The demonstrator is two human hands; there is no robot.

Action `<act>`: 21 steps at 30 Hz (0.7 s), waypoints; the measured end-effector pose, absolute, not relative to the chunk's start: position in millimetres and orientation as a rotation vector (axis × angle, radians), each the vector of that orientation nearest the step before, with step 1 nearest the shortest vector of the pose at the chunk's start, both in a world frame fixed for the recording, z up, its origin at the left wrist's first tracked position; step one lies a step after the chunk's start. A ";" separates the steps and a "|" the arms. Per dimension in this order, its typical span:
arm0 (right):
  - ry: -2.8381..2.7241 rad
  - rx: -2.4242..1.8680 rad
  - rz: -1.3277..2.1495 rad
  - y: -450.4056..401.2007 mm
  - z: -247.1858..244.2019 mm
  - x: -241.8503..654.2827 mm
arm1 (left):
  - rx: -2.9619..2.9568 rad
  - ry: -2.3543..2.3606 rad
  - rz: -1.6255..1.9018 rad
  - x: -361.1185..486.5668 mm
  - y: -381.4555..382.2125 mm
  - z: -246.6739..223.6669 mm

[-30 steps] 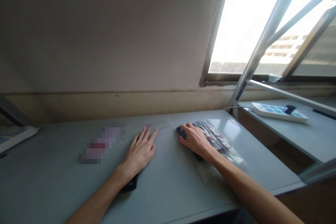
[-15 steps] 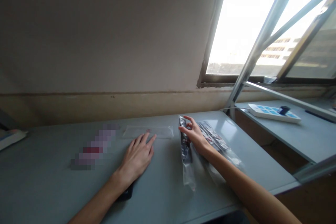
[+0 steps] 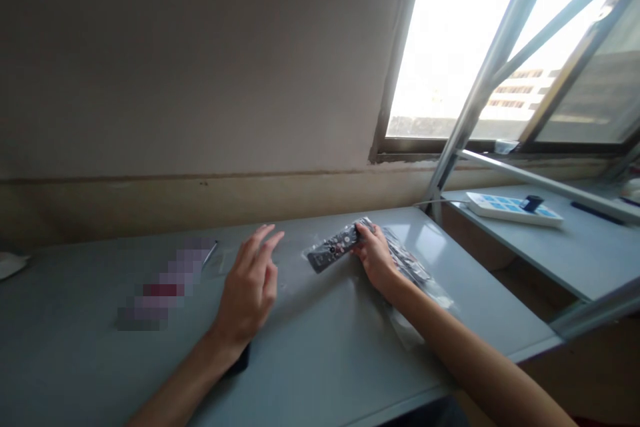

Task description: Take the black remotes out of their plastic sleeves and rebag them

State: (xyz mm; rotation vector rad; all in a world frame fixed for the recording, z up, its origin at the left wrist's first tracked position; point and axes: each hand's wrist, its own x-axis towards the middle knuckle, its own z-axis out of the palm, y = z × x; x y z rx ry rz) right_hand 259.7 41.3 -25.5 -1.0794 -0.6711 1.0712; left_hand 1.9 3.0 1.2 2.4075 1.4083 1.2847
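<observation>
A dark remote control (image 3: 330,251) in a clear plastic sleeve is held by its far right end in my right hand (image 3: 374,255). It is tilted over the desk, with its buttons facing up. Under and beside my right forearm lie more dark bagged items (image 3: 413,268), partly hidden by that arm. My left hand (image 3: 250,280) is raised with its fingers apart and holds nothing. Behind it an empty clear plastic sleeve (image 3: 220,263) shows only in part. A black object (image 3: 240,361) lies beneath my left wrist, mostly covered.
The grey desk (image 3: 300,367) meets a wall at the back. On the left lies a blurred-out pinkish item (image 3: 167,280). A metal frame post (image 3: 465,127) rises at the desk's right end, beside a second desk bearing a white power strip (image 3: 515,209).
My right hand has turned the bagged remote from upright in view to slanting left, its buttons now visible. My left hand has lifted off the desk near the empty sleeve. The view has shifted slightly.
</observation>
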 end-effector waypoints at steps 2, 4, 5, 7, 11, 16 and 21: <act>-0.609 -1.014 1.090 42.6 -24.6 259.3 | 2.166 1.308 1.385 5.8 1.8 1.1; -0.578 -0.966 1.110 42.6 -23.3 258.4 | 1.837 1.216 1.366 9.8 3.0 -1.2; -0.564 -0.937 1.132 42.1 -22.6 257.7 | 1.649 1.157 1.330 11.5 4.2 -2.1; -0.541 -0.879 1.215 40.3 -21.2 256.1 | 1.253 1.032 1.281 13.4 6.9 -1.4; -0.519 -0.822 1.367 34.0 -19.0 249.7 | 0.826 0.913 1.270 10.0 11.9 6.2; -0.644 -0.777 1.405 26.5 -15.6 241.0 | 0.737 0.947 1.265 3.6 18.0 4.9; -0.742 -0.782 1.312 24.6 -8.1 247.1 | 0.587 1.027 1.348 5.4 21.8 -0.7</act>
